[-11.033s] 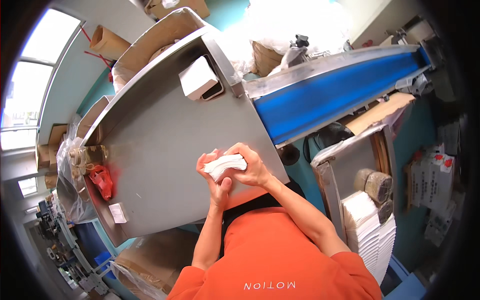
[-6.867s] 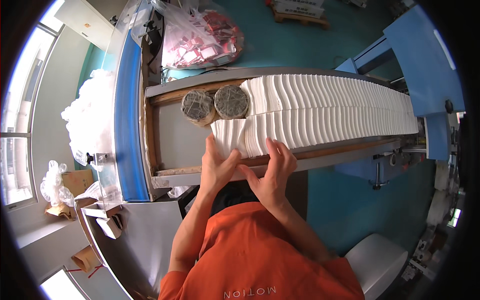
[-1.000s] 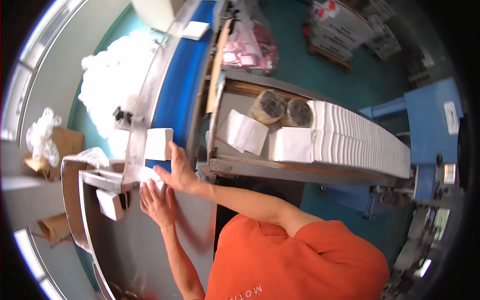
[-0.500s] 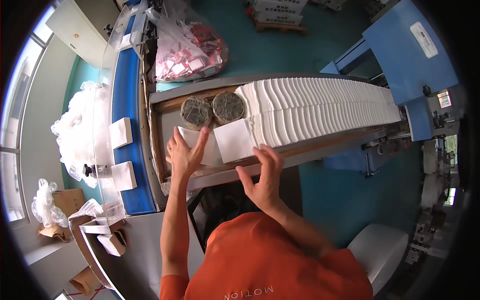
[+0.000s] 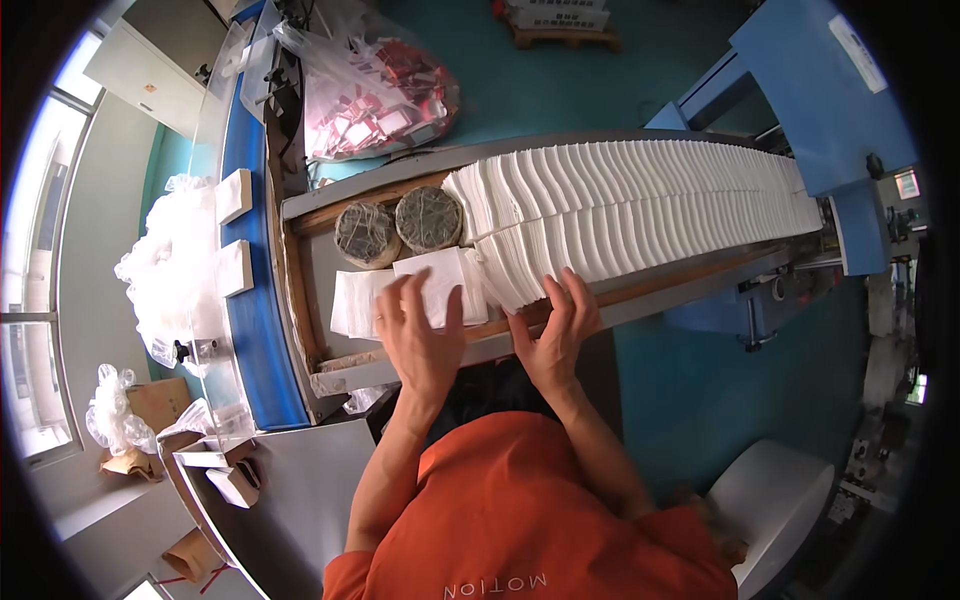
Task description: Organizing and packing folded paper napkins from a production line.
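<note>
A long row of white folded paper napkins [image 5: 640, 190] stands on edge in a wood-lined trough. At its left end two napkin stacks lie flat: one left stack [image 5: 352, 303] and a middle stack [image 5: 440, 282]. My left hand [image 5: 420, 335] is over these stacks, its fingers apart and holding nothing. At the near edge of the standing row is my right hand [image 5: 557, 325], fingers apart, the fingertips at the lower napkins. Two round, film-wrapped weights, a left weight [image 5: 366, 236] and a right weight [image 5: 429, 219], sit behind the flat stacks, the right one against the row.
A blue conveyor belt [image 5: 262, 340] runs along the left, carrying two white napkin packs [image 5: 234, 268]. A clear bag of red and white packets [image 5: 375, 115] lies beyond the trough. A blue machine [image 5: 815, 90] stands at the far right. White plastic film [image 5: 170, 270] bulges past the belt.
My left hand has moved right, off the left flat stack and over the middle one. My right hand stays by the row's near edge. The packs on the belt have moved farther away.
</note>
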A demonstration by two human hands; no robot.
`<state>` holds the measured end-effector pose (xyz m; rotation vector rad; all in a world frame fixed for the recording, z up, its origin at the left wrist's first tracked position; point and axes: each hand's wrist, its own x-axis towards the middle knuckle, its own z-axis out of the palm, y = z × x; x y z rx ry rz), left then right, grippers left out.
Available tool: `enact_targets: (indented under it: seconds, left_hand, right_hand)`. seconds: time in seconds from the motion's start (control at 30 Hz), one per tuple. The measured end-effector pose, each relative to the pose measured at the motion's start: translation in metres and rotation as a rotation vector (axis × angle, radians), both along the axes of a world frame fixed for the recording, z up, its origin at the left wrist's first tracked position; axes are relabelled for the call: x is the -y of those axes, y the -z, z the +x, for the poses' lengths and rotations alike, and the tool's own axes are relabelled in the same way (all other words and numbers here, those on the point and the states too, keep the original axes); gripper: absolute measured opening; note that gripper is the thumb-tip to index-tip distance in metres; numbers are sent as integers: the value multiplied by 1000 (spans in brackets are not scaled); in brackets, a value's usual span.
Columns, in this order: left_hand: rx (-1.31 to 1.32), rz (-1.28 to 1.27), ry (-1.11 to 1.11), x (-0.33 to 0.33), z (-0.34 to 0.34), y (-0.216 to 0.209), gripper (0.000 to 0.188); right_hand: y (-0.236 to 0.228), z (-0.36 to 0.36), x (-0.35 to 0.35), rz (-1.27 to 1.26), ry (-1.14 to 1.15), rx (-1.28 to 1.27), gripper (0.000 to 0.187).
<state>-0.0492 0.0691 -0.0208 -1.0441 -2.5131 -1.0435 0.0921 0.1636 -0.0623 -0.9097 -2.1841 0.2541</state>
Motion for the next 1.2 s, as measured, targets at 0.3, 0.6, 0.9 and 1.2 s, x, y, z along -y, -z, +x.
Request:
enact_targets:
  seconds: [0.3, 0.6, 0.9, 1.2]
  left_hand:
    - [1074, 29, 299, -22, 6, 9, 45]
    - [1128, -13, 253, -18, 0, 5, 38]
    - [607, 45, 107, -13, 22, 4, 42]
    - [792, -8, 249, -23, 16, -13, 35]
  right_hand:
    - [-1, 7, -4, 33, -74, -24, 53]
    - [-4, 8, -12, 14, -77, -32, 44]
    - [3, 9, -8, 272, -32, 31, 27]
    - [7, 5, 2, 172, -162, -62, 19]
